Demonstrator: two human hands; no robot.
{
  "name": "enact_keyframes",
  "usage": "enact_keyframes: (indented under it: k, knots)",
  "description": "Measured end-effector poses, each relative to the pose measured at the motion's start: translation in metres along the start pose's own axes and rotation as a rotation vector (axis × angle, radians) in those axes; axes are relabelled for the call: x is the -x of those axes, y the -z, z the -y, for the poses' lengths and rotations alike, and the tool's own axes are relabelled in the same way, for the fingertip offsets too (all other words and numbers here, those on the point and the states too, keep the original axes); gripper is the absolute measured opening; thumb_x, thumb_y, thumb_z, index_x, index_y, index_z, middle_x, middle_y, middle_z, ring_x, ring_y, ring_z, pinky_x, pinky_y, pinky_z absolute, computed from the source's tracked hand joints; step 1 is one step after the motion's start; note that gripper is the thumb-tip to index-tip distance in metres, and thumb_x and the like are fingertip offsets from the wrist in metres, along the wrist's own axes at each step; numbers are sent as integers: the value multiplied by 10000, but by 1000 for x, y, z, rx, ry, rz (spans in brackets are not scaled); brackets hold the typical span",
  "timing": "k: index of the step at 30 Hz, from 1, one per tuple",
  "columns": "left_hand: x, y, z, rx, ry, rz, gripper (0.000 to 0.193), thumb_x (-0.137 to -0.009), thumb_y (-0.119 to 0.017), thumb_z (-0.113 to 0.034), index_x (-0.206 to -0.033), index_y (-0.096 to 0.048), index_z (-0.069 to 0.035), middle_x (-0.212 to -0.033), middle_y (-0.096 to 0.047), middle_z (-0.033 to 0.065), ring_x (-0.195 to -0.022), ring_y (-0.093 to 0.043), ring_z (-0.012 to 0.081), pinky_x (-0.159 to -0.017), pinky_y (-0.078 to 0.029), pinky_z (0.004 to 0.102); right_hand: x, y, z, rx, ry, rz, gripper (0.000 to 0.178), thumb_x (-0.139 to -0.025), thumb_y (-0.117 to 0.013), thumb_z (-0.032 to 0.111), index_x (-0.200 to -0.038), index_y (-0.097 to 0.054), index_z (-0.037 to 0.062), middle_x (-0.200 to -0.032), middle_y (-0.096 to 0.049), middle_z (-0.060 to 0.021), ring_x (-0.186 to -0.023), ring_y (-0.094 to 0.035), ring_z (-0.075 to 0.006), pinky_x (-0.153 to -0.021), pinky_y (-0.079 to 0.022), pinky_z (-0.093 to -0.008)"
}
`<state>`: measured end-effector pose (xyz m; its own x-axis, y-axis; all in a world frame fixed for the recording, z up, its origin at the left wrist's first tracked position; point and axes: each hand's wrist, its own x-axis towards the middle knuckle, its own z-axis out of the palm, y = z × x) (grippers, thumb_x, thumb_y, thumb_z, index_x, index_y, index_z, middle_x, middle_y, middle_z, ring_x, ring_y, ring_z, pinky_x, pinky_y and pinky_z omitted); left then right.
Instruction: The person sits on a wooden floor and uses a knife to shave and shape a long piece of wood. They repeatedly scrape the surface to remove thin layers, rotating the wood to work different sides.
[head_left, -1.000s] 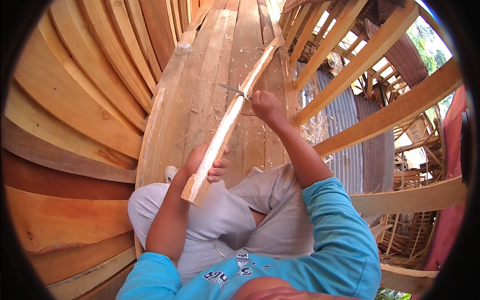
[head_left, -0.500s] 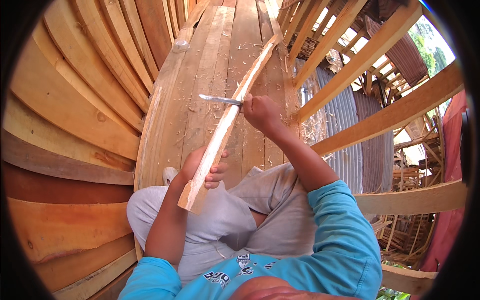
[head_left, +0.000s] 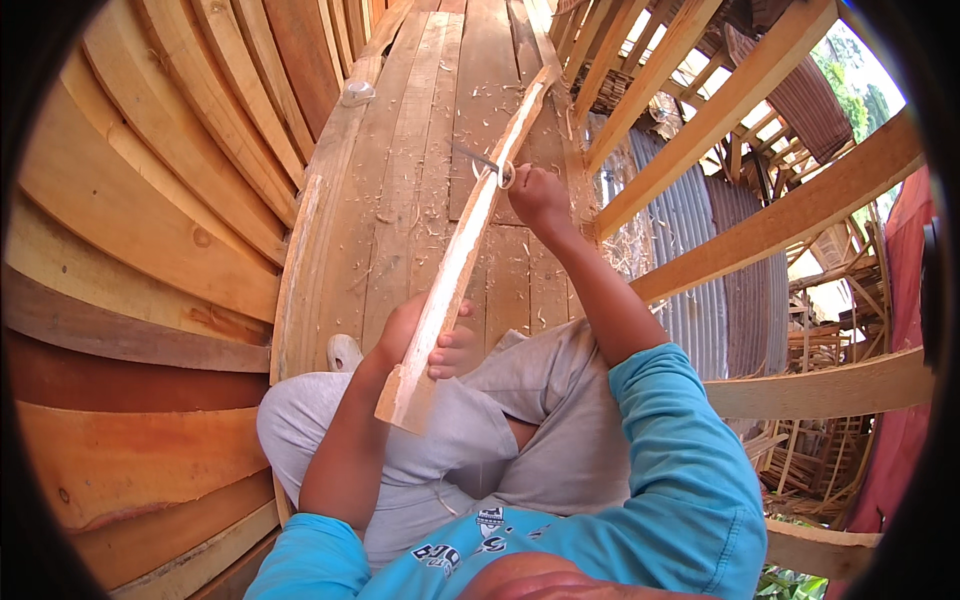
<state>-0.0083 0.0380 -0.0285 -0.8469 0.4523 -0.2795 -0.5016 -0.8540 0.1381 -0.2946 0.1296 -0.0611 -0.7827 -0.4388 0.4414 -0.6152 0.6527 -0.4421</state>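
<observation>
A long wooden stick (head_left: 462, 247) with a pale, freshly cut upper face slants from my lap to the plank floor ahead. Wrapped round its lower part, near the thick squared end, is my left hand (head_left: 432, 338). My right hand (head_left: 540, 197) is closed at the stick's right side, gripping a knife whose handle is hidden in the fist. The knife's blade (head_left: 473, 155) lies across the stick and points to the far left. A pale curl of shaving (head_left: 508, 177) hangs at the blade, next to my fist.
Wood shavings are scattered over the plank floor (head_left: 400, 220). Upright boards (head_left: 150, 200) wall the left side, and a slatted wooden railing (head_left: 780, 235) runs along the right. Beyond it is corrugated metal sheeting (head_left: 690, 270). A small clear object (head_left: 357, 94) sits at the far left floor edge.
My right hand has pushed the knife farther along the stick, away from me, and a shaving has curled up at the blade. The stick's near end has shifted slightly right.
</observation>
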Motion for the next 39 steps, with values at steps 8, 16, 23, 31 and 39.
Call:
enact_keyframes:
  k: [8,16,23,31,39]
  knots:
    - [3,-32,19,-174,-43,-219,370,-998,-300,-463,-990,-455,-128,-584,-407,26,-393,-416,139,-337,-378,295,-19,4,-44,99,22,83,409,-941,-388,282,-718,-608,20,-712,-623,-246,-688,-610,-451,-619,-476,-542]
    - [11,-25,11,-171,3,-148,429,-987,-305,-536,-999,-461,-137,-591,-409,26,-410,-415,156,-366,-373,320,-26,0,-71,102,102,58,521,-956,-339,315,-747,-649,-48,-814,-634,-300,-818,-626,-470,-775,-474,-544]
    - [27,-15,6,-113,-30,-142,416,-987,-291,-508,-998,-478,-136,-593,-425,39,-413,-420,158,-372,-373,320,-1,8,-6,-42,331,307,507,-979,-358,292,-695,-628,-28,-727,-611,-304,-744,-596,-507,-697,-477,-552]
    - [24,-31,12,-97,-33,-234,396,-998,-243,-473,-979,-438,-129,-562,-408,38,-372,-425,144,-303,-390,295,4,-3,-16,1,218,209,464,-973,-354,292,-703,-619,25,-715,-624,-257,-711,-588,-491,-694,-476,-560]
    - [25,-36,12,-119,-38,-257,380,-996,-256,-463,-984,-442,-132,-557,-394,29,-367,-412,136,-299,-382,288,-4,-9,-25,-114,19,185,576,-987,-321,339,-659,-611,-34,-741,-610,-309,-717,-585,-509,-717,-466,-574]
